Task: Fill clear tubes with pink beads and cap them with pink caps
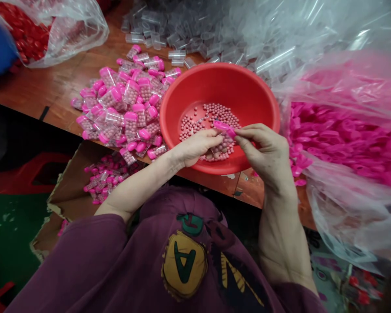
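Note:
Over a red basin, my left hand is closed around what looks like a small clear tube with pink beads, partly hidden by the fingers. My right hand pinches a bright pink plastic cap between thumb and fingers, at the tube's upper end. Whether cap and tube are joined I cannot tell. Loose pink beads lie on the basin's floor below both hands. Left of the basin is a heap of small clear bottles with pink caps, filled with beads.
Clear tubes are piled along the back of the table. At the right sits a bag of pink caps; at the far left, a bag of red pieces. A cardboard box with filled bottles stands below the table's front edge.

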`<action>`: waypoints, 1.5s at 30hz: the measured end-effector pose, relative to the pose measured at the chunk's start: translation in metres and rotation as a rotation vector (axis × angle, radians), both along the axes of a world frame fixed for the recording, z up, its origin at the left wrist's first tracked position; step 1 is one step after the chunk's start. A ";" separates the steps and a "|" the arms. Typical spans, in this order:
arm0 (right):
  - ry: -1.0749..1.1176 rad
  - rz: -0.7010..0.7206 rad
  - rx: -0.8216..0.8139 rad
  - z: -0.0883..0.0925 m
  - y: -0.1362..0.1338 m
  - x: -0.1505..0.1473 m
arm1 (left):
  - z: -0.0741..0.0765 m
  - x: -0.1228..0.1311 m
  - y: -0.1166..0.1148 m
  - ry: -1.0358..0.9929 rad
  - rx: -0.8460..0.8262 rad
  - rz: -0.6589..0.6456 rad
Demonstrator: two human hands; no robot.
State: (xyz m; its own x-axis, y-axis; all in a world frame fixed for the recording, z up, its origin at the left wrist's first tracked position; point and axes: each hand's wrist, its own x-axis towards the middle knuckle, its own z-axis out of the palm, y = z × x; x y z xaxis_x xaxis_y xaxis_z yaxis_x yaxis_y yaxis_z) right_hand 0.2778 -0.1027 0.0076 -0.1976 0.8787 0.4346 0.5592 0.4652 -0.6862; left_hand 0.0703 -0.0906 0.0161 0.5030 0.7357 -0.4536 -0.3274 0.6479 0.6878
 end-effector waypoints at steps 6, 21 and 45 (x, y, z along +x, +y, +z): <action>-0.110 -0.099 0.123 -0.016 0.003 0.006 | -0.008 -0.002 0.000 0.001 0.026 0.022; -0.031 -0.102 0.047 -0.021 0.002 0.003 | -0.001 0.005 0.010 0.113 0.010 -0.010; 0.226 -0.184 -0.050 0.006 0.010 -0.022 | -0.002 0.001 0.017 -0.191 -0.063 0.076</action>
State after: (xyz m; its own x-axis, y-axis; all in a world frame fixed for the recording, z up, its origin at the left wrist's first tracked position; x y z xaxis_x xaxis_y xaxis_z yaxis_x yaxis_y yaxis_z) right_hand 0.2562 -0.0931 0.0140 0.0639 0.9122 0.4048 0.4612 0.3327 -0.8225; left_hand 0.0708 -0.0739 0.0143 0.5280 0.7482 -0.4017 -0.4975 0.6559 0.5678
